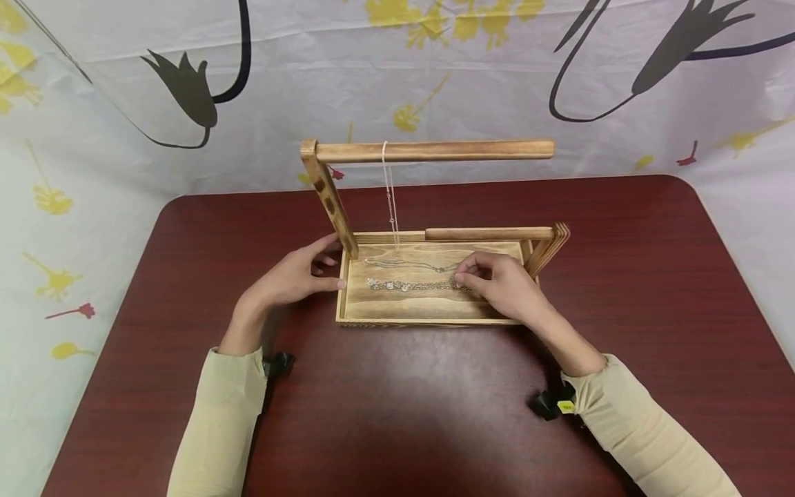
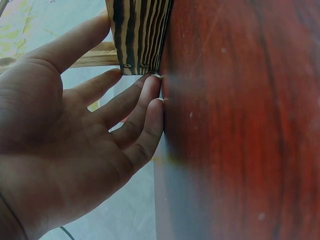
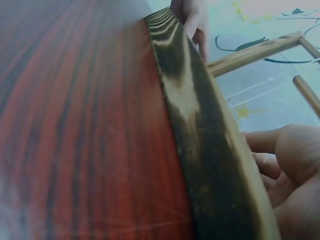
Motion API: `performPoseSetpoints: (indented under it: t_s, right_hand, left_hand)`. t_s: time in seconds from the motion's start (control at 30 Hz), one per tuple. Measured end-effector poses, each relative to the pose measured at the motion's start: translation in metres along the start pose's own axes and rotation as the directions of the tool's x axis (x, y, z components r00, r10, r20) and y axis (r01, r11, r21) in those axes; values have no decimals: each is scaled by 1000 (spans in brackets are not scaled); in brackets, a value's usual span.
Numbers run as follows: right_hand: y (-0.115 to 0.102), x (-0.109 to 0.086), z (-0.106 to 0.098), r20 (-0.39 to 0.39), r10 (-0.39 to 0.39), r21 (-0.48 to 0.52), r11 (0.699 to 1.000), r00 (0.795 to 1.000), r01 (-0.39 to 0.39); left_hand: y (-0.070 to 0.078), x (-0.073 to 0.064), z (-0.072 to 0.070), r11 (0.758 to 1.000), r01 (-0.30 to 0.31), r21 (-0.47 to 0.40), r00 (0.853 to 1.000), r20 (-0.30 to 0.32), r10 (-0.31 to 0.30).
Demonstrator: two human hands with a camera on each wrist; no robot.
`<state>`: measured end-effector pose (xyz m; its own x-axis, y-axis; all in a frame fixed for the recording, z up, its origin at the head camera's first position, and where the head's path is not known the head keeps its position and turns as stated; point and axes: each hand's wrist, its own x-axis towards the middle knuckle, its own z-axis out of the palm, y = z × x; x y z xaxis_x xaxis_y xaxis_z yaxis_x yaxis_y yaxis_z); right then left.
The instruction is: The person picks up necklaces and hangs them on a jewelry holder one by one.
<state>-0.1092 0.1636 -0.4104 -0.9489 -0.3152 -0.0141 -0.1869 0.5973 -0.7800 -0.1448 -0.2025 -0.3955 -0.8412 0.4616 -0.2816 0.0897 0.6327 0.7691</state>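
Note:
A wooden jewelry stand has a shallow tray (image 1: 428, 309) as its base. In it lie a chunky silver chain necklace (image 1: 404, 285) and, just behind, a thinner silver necklace (image 1: 404, 264), both stretched sideways. My right hand (image 1: 506, 286) reaches over the tray's right side, thumb and forefinger pinching at the right end of the chunky necklace; the fingers hide the exact hold. My left hand (image 1: 288, 276) rests against the tray's left end, fingers fairly straight. In the left wrist view, the thumb and fingertips touch the tray's striped end wall (image 2: 140, 37).
A thin necklace (image 1: 390, 197) hangs from the stand's upper bar (image 1: 435, 150), which a left post (image 1: 332, 200) supports. A lower bar (image 1: 491, 233) runs along the tray's back from a short right post (image 1: 546, 252). The stand sits on a dark red table (image 1: 404, 414) before a patterned curtain (image 1: 348, 83).

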Motion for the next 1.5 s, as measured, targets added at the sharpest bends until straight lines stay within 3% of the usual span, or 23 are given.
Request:
performPoseSetpoints:
  t_s: [0.3, 0.5, 0.77, 1.07, 1.5]
  right_hand:
    - [-17, -3, -7, 57, 27, 171, 985, 998, -36]
    - [-24, -4, -8, 108, 80, 340, 934, 991, -113]
    - [-32, -8, -11, 156, 109, 479, 861, 982, -171]
    - [-42, -15, -17, 177, 62, 573, 805, 982, -154]
    - [-54, -21, -26, 191, 27, 597, 790, 981, -138]
  left_hand:
    - [-1, -1, 0, 1000, -2, -1, 1000, 1, 2]
    - [-1, 0, 0, 1000, 8, 9, 1000, -2, -8]
    - [0, -1, 0, 1000, 6, 10, 1000, -5, -6]
    - [0, -2, 0, 1000, -8, 5, 1000, -3, 8]
    - [-1, 0, 0, 1000, -7, 16, 1000, -4, 7]
